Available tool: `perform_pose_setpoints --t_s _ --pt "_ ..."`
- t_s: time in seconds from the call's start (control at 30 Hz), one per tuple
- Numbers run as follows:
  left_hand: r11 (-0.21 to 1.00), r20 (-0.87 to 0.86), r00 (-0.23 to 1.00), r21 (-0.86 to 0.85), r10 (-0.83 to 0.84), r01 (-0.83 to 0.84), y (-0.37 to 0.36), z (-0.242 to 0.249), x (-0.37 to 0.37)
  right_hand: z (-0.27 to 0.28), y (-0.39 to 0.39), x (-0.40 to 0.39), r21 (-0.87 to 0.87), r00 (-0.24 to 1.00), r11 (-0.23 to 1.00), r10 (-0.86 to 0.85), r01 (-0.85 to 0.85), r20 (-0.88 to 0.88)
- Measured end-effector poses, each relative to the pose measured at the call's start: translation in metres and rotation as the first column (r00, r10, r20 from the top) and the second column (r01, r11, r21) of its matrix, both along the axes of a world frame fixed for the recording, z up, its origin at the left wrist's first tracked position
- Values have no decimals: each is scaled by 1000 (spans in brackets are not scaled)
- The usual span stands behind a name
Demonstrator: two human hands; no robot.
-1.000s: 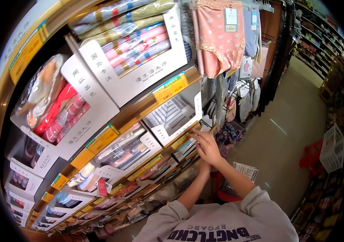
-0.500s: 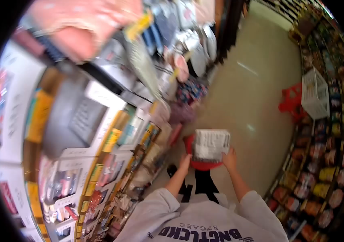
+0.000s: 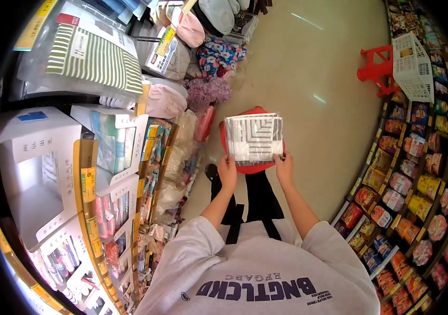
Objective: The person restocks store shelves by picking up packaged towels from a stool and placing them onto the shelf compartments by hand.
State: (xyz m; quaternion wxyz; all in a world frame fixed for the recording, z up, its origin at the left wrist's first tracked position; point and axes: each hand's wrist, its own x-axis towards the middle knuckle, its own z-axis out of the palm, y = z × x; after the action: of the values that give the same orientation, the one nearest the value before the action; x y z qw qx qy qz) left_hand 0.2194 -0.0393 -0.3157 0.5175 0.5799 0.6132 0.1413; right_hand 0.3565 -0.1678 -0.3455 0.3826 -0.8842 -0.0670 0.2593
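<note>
In front of my body I hold a flat, clear-plastic package of grey-and-white striped cloth. My left hand grips its near left corner, with fingers closed at the edge. At the near right corner, my right hand pinches the package the same way. Beneath the package is a red stool, mostly hidden by it, with its rim showing around the sides.
Shelves at left hold white boxes, a green-striped cloth pack and hanging hats. Packaged food fills the shelf at right. A white basket and another red stool stand along the aisle floor.
The view has shifted and become sharper, and the package sits higher in it, a little to the left. Both hands keep hold of the package.
</note>
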Motion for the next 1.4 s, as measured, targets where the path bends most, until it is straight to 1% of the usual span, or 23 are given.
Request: perform_pose_setpoints --t_s 0.03,0.07,0.1,0.13,0.17,0.23,0.27,0.3,0.33,0.37,0.4,0.47,0.53,0.63,0.67,0.73,0.83,1.03,1.13,1.23,1.27,1.33,1.4 --pt "1000 11 1000 11 3 -3 2 0 2 -2 1 4 -38 999 999 25 -24 35" --pt "995 -110 992 65 -67 74 4 -2 2 -4 2 10 -25 998 999 34 -33 47" --pt "983 -236 964 109 -122 151 7 -3 1 -4 3 15 -1 998 1000 14 -14 -58" --pt "983 -228 968 124 -104 135 11 -1 -1 6 9 16 20 987 1000 0 3 -164" --pt "994 -116 988 37 -102 107 16 2 -3 18 16 16 35 988 999 18 -13 -153" --pt "997 11 997 -35 -75 75 25 12 -8 53 26 17 201 896 955 -115 219 -428" --pt "984 186 982 -180 27 7 29 19 -11 74 33 15 222 905 954 -92 200 -416" --pt "945 345 927 -326 146 -28 34 26 -13 94 40 13 274 835 918 -99 286 -541" --pt "952 365 918 -302 157 -43 41 40 -15 108 48 9 311 749 876 -82 369 -658" --pt "912 425 861 -398 278 -98 46 62 -19 116 55 6 306 722 875 -68 374 -688" --pt "857 468 788 -495 400 -141 49 83 -25 124 62 0 330 732 880 -30 343 -681" --pt "834 504 726 -525 468 -173 61 110 -40 137 79 -11 426 666 799 43 424 -745" --pt "770 568 594 -621 570 -145 72 132 -55 149 101 -19 476 638 795 149 377 -756" --pt "807 658 544 -587 521 -63 89 166 -81 173 133 -35 425 275 635 326 645 -905" --pt "817 674 523 -570 522 -81 90 186 -86 189 143 -42 444 274 644 352 623 -895" --pt "885 770 455 -454 446 -100 93 228 -96 227 162 -59 583 256 513 571 630 -780" --pt "943 867 370 -316 333 -108 94 277 -116 273 180 -83 684 249 386 730 619 -637" --pt "990 989 124 -64 80 -127 87 338 -156 337 202 -119 791 181 265 887 551 -424" --pt "987 997 75 39 -27 -157 85 352 -173 355 217 -131 829 120 214 941 517 -318" --pt "977 998 4 69 -69 -200 88 358 -184 376 232 -150 875 105 79 984 478 -147" --pt "975 997 -24 71 -78 -211 89 355 -187 374 239 -152 875 100 73 985 479 -137" --pt "970 996 -62 53 -70 -238 96 353 -191 371 253 -157 782 -35 174 981 599 -192" --pt "966 993 -121 -28 -3 -259 101 368 -194 380 261 -161 783 -39 228 967 579 -253"
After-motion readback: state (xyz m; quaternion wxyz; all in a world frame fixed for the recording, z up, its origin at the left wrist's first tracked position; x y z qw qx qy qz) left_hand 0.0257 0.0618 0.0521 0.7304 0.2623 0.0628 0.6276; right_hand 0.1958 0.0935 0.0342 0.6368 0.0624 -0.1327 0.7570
